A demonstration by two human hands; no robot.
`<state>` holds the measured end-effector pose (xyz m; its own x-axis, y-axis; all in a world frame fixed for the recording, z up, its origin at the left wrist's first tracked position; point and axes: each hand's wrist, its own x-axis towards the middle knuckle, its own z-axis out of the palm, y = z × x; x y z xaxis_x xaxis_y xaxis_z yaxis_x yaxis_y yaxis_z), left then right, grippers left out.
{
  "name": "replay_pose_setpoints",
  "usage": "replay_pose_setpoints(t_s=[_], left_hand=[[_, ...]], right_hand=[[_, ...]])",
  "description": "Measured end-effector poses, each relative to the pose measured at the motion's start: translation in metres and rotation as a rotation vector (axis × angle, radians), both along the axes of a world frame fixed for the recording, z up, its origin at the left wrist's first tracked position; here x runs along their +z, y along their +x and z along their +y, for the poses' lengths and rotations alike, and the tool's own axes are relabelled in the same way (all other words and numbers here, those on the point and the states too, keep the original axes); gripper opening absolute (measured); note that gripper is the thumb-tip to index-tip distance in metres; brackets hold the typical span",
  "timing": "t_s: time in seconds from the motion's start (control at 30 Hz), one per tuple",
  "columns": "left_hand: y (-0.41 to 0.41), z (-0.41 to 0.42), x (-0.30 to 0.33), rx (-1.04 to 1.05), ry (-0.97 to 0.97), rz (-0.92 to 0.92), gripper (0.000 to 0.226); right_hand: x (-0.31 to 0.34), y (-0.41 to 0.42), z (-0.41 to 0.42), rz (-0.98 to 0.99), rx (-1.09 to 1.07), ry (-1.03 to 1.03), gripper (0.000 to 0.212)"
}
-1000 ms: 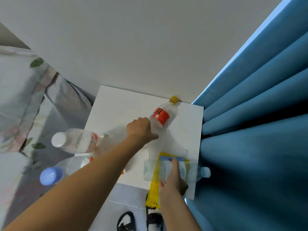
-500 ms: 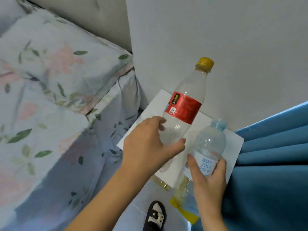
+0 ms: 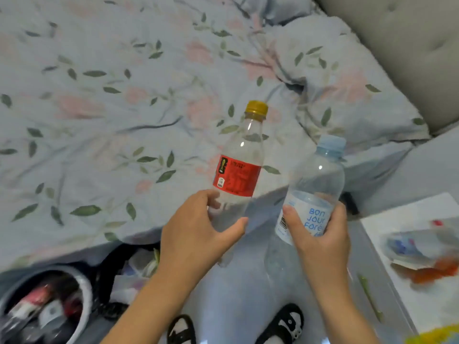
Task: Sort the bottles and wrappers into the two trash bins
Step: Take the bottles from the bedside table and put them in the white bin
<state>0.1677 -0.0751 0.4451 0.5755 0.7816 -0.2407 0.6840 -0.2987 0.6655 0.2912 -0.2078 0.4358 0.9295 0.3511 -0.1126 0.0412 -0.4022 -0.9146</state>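
1. Head view: the left hand [image 3: 198, 234] has its grip clamped round the lower body of the red-label bottle [image 3: 242, 167], below the label, yellow cap up.
2. The right hand [image 3: 320, 234] is wrapped round the labelled middle of the blue-cap bottle [image 3: 315, 187], also upright; both bottles are held in the air in front of the bed [image 3: 99, 95], near each other but apart.
3. Both bottles look empty, so I judge them light, thin-walled and easily dented; a hold round the body, as now, suits them, since the smooth plastic could slip from a loose grip.
4. A round bin [image 3: 82, 291] with blurred contents sits at lower left, a likely drop point.
5. Blurred wrappers [image 3: 422, 252] lie on the white tabletop [image 3: 397, 214] at right, not yet sorted.
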Motion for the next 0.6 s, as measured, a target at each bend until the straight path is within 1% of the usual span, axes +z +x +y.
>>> replay_pose_setpoints(t_s=[0.13,0.27,0.4,0.47,0.53,0.6], left_hand=[[-0.146,0.066,-0.021,0.267,-0.033,0.120,0.047],[-0.263,0.089,-0.043,0.502,-0.094,0.182,0.047],[-0.346,0.084,-0.072,0.747,-0.197,0.209,0.051],[-0.381,0.077,-0.090,0.893,-0.294,0.207,0.048],[-0.413,0.069,-0.110,1.045,-0.380,0.176,0.043],[-0.441,0.063,-0.135,1.186,-0.452,0.117,0.041]], right_hand=[[-0.021,-0.106,0.109,0.051,0.323,-0.065,0.049],[-0.046,-0.206,0.181,0.098,0.571,-0.102,0.050],[-0.072,-0.281,0.220,0.152,0.757,-0.171,0.053],[-0.088,-0.311,0.230,0.177,0.839,-0.221,0.053],[-0.109,-0.338,0.236,0.193,0.914,-0.277,0.055],[-0.134,-0.365,0.241,0.204,0.973,-0.315,0.062]])
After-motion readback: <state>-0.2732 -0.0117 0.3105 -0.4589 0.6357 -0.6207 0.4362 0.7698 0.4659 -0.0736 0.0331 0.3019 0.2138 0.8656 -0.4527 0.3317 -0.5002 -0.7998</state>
